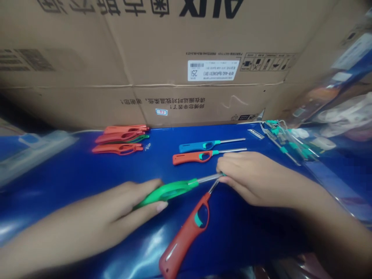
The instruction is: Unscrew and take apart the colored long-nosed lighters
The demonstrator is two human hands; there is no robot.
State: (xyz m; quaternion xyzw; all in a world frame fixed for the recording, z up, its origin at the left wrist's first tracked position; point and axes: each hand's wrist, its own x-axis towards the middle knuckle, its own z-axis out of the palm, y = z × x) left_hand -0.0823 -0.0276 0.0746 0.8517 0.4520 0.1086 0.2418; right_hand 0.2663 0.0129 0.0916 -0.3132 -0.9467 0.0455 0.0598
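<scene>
In the head view, my left hand (130,205) is closed around the handle of a green long-necked lighter (171,192). Its metal tube points right and slightly up. At the tube's far end my right hand (247,174) pinches with thumb and fingers; a small teal bit shows there, mostly hidden. Below lies a red long-necked lighter (184,236) with a teal trigger, tilted, its metal tube reaching up to just under my right fingers. Beyond my hands, a blue lighter (193,147) and an orange lighter (187,158) lie side by side, tubes to the right.
Orange, red and one green lighter casing (122,147) are stacked at the back left, with small springs (148,147) beside them. Metal tubes (256,134) and teal-ended rods (286,141) lie at the back right. A large cardboard box (159,46) walls off the blue tabletop (87,174).
</scene>
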